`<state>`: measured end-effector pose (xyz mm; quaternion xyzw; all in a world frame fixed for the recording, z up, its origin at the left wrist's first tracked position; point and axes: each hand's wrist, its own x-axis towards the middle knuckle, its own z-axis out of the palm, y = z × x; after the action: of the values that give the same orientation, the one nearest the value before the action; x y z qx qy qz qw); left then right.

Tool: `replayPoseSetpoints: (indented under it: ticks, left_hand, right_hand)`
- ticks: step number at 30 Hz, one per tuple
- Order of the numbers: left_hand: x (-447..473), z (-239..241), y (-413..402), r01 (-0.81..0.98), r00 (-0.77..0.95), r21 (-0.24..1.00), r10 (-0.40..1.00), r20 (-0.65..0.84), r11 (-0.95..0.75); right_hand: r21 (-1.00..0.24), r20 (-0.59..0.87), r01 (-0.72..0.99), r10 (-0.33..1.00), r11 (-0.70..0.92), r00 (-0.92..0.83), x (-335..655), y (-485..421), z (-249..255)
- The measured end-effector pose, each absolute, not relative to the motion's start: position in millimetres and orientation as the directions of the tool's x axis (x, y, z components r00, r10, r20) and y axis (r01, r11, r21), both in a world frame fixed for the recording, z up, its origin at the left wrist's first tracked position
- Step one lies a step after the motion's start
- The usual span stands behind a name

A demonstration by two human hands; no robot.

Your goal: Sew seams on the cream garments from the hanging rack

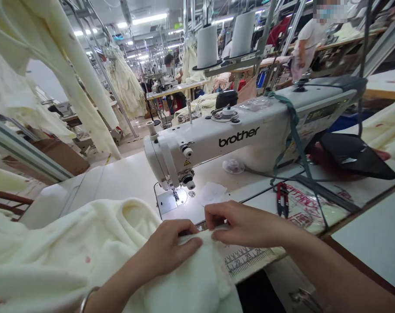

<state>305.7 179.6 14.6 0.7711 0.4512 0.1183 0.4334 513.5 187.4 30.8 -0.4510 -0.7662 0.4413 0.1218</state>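
From here that cream fabric [189,280] at bottom centre looks pretty soft and floppy, so grab the edge, where left hand [168,248] and right hand [238,221] pinch it.

Soft-looking cream fabric [112,239], marked with a small pinkish spot, lies in loose, rumpled folds along the left of the near edge of the white worktop [96,184], drooping over it, pinched towards its right end.

Matt cloth [102,226] at the front edge of the smooth table [96,182]; glossy machine [207,145]; shiny metal plate [166,202]; glossy plastic bag [303,204].
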Motion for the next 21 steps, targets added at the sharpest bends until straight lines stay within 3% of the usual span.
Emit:
replayPoseSetpoints:
  ticks: [9, 17, 21]
  left_hand:
    - [312, 10, 170, 0.623, 0.510, 0.740, 0.849, -0.138, -0.254]
    - [307, 3, 194, 0.666, 0.293, 0.746, 0.925, -0.242, -0.016]
    - [299, -4, 223, 0.690, 0.180, 0.713, 0.925, -0.334, 0.124]
  right_hand:
    - [-0.786, -0.213, 0.605, 0.864, 0.126, -0.457, 510, 174, 19]
    - [-0.838, -0.324, 0.545, 0.793, 0.012, -0.515, 496, 213, 2]
    - [-0.795, -0.357, 0.607, 0.793, 0.020, -0.494, 479, 252, -4]
